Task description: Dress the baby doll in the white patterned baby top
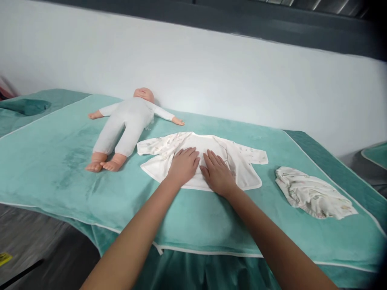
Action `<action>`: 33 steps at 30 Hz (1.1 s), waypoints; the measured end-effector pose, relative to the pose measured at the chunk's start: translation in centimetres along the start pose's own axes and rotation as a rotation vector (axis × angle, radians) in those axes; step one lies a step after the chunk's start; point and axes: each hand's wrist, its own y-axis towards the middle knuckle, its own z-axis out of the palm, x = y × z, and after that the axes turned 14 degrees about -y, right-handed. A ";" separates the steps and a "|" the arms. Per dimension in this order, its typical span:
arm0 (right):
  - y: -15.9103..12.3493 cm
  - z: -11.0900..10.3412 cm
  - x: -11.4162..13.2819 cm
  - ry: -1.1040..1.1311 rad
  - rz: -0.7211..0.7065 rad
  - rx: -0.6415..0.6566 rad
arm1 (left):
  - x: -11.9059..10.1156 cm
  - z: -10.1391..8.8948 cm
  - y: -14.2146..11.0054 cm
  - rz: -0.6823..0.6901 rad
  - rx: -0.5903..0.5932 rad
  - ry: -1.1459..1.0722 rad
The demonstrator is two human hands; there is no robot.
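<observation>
A small white baby shirt (pixel 199 141) with a faint print on its sleeves lies spread open on the green cloth. My left hand (pixel 184 164) rests flat on its inner middle, fingers stretched out. Beside it, my right hand (pixel 218 171) also lies flat on the fabric, its fingers extended and slightly apart. The two hands are close together but not touching. Neither grips anything. Up and left of the shirt, a baby doll (pixel 127 117) with a white body lies on its back, arms spread, its feet toward me.
A crumpled printed white cloth (pixel 314 193) lies to the right of the shirt. Green velvety cloth (pixel 75 185) with white piping covers the bed. A white wall (pixel 211 76) stands behind it. The front edge drops to a grey floor (pixel 30 233) at lower left.
</observation>
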 end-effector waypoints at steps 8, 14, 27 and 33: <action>-7.5 -2.8 -2.0 0.200 -0.075 -0.067 | -1.8 -3.1 -9.6 0.048 -0.035 -0.156; -10.3 -3.0 -4.7 0.092 -0.087 -0.094 | -2.0 -3.3 -10.9 -0.036 -0.061 -0.120; -7.8 -6.0 -3.9 0.304 -0.058 0.041 | 2.0 -4.6 -10.6 -0.178 -0.591 0.139; 2.9 -3.1 1.1 0.919 0.295 0.111 | 4.0 -6.2 -7.8 -0.346 -0.437 0.157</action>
